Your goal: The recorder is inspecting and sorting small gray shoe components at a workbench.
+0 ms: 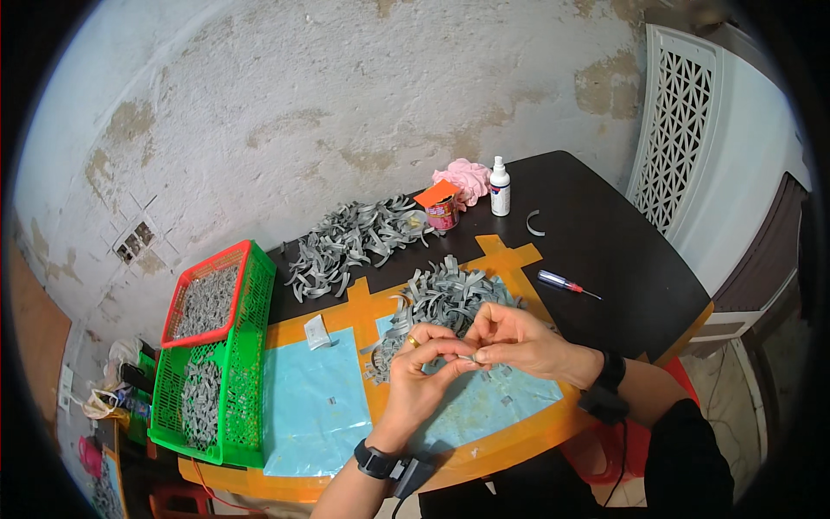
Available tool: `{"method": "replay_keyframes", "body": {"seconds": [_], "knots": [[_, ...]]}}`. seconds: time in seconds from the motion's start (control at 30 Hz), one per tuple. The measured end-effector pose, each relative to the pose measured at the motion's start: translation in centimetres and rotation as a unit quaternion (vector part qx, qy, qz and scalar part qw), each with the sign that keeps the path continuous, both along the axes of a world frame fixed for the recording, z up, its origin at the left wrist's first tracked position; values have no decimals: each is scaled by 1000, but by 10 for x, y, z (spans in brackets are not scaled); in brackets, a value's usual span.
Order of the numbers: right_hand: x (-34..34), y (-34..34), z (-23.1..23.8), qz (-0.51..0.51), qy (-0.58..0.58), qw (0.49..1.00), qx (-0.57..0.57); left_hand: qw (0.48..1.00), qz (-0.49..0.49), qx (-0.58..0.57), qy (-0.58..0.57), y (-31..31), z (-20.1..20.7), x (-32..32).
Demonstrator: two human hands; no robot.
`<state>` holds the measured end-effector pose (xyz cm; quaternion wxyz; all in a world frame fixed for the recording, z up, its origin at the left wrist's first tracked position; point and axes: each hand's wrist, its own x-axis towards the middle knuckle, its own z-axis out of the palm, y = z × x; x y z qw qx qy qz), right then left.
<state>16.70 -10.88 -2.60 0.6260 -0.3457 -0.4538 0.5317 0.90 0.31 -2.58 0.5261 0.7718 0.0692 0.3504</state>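
Above the front part of the table, my left hand (421, 374) and my right hand (526, 348) meet fingertip to fingertip. Both pinch one small grey piece (468, 357), mostly hidden by the fingers; it may be one of the curved grey strips, but I cannot tell. A ring is on a left finger. Just beyond my hands lies a heap of curved grey strips (445, 298). Beneath them, light blue sheeting (510, 402) is held down by orange tape (356, 303). A few tiny grey bits lie on the sheeting.
At the left, a green basket (246, 363) and a red basket (241, 290) hold many small grey parts. Along the back are more grey strips (354, 242), a can (443, 213), a pink cloth (468, 180) and a white bottle (500, 188). A screwdriver (560, 281) lies at right.
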Motion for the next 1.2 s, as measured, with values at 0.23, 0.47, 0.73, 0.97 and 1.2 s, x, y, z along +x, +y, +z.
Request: {"method": "replay_keyframes", "body": {"seconds": [0.23,0.47,0.73,0.97,1.2], "knots": [[-1,0,1,22,51,998,10,999,-31,-13,-4,1,2,-2],[0,0,-1,29,52,998,0,999,-9,43,14,-5,7,-3],[6,1,3,-1,10,1000,28,987,-99,-122,19,-2,10,-3],[10,1,4,-3,-27,999,25,952,-89,-279,91,0,8,-4],[6,0,2,-58,-169,982,65,929,-118,-347,51,4,2,2]]}}
